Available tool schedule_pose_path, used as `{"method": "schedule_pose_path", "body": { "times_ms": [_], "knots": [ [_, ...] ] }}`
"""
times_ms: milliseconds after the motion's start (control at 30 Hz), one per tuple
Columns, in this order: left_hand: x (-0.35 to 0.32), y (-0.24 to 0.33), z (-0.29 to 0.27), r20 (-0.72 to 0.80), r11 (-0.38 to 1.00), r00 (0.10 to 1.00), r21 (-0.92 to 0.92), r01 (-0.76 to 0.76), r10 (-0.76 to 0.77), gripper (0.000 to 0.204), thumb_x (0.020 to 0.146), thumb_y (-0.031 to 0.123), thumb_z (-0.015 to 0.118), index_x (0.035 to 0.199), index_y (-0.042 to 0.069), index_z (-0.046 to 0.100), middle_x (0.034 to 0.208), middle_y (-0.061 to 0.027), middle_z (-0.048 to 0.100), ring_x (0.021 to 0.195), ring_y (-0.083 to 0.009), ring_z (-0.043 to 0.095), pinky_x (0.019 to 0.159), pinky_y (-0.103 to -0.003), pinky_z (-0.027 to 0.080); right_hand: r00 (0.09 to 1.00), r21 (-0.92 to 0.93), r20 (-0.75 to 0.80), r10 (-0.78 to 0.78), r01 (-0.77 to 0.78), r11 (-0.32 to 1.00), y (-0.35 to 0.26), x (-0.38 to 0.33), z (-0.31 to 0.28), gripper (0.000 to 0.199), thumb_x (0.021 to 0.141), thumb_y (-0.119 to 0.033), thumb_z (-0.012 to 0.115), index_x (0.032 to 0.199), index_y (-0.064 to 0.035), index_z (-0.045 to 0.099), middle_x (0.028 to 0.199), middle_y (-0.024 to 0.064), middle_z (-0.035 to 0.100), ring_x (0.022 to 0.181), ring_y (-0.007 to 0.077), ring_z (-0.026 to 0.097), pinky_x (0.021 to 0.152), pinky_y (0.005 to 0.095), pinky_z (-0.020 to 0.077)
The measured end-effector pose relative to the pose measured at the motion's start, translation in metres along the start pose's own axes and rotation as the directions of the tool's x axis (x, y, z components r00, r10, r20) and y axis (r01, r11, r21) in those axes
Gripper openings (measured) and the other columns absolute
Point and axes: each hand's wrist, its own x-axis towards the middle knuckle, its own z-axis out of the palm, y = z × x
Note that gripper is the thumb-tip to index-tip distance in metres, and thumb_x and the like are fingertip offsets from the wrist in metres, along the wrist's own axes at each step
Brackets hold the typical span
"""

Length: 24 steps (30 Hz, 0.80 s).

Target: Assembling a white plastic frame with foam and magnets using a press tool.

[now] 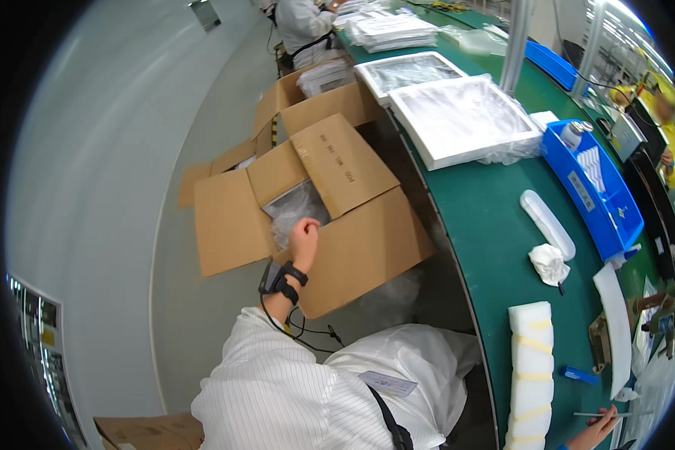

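My left hand is over the mouth of an open cardboard box on the floor side of the bench. Its fingers are curled beside clear plastic wrapping inside the box; whether they grip any of it is hidden. A black strapped device with a cable sits on that wrist. At the lower right, above the green bench, my right hand pinches a thin grey rod. Next to it lie a blue stick-like piece and a long white foam block with yellow bands.
White framed panels in plastic lie farther along the green bench. A blue bin holds bottles, near a white case and a crumpled white cloth. More cartons stand beyond. Co-workers work far off and across the bench.
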Motion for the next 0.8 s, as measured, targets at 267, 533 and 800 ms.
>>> {"method": "schedule_pose_path", "body": {
  "times_ms": [267, 533, 800],
  "knots": [
    [0.112, -0.088, -0.019, 0.353, 0.804, 0.733, 0.383, 0.454, -0.582, 0.025, 0.079, 0.021, 0.054, 0.084, 0.001, 0.068, 0.072, -0.0198, 0.067, 0.058, -0.0321, 0.065, 0.056, -0.04, 0.05, 0.967, -0.382, 0.159, -0.198, 0.245, 0.891, 0.019, 0.003, -0.011, 0.033, 0.104, -0.017, 0.04, 0.128, -0.0056, 0.06, 0.139, 0.0214, 0.051, 0.12, 0.0339, 0.055, 0.1, 0.0373, 0.0457],
    [0.144, -0.057, 0.039, 0.637, 0.896, 0.632, 0.353, 0.269, -0.44, 0.023, 0.093, 0.02, 0.05, 0.097, 0.003, 0.064, 0.077, -0.0079, 0.066, 0.061, -0.0187, 0.064, 0.055, -0.033, 0.05, 0.987, -0.424, 0.107, -0.118, 0.153, 0.893, 0.027, 0.008, -0.01, 0.033, 0.103, -0.016, 0.04, 0.128, -0.0099, 0.061, 0.143, 0.0218, 0.048, 0.127, 0.0343, 0.052, 0.104, 0.0387, 0.0444],
    [0.15, 0.072, 0.056, 0.397, 0.825, 0.916, -0.499, 0.266, -0.055, 0.051, 0.101, 0.036, 0.049, 0.142, 0.006, 0.045, 0.125, -0.0147, 0.062, 0.106, -0.0229, 0.064, 0.085, -0.034, 0.052, 0.935, -0.573, 0.141, -0.326, 0.346, 0.743, 0.04, -0.002, -0.002, 0.031, 0.098, -0.015, 0.045, 0.115, -0.0142, 0.071, 0.119, 0.0135, 0.067, 0.123, 0.0377, 0.054, 0.107, 0.0461, 0.0407]
  ]
}}
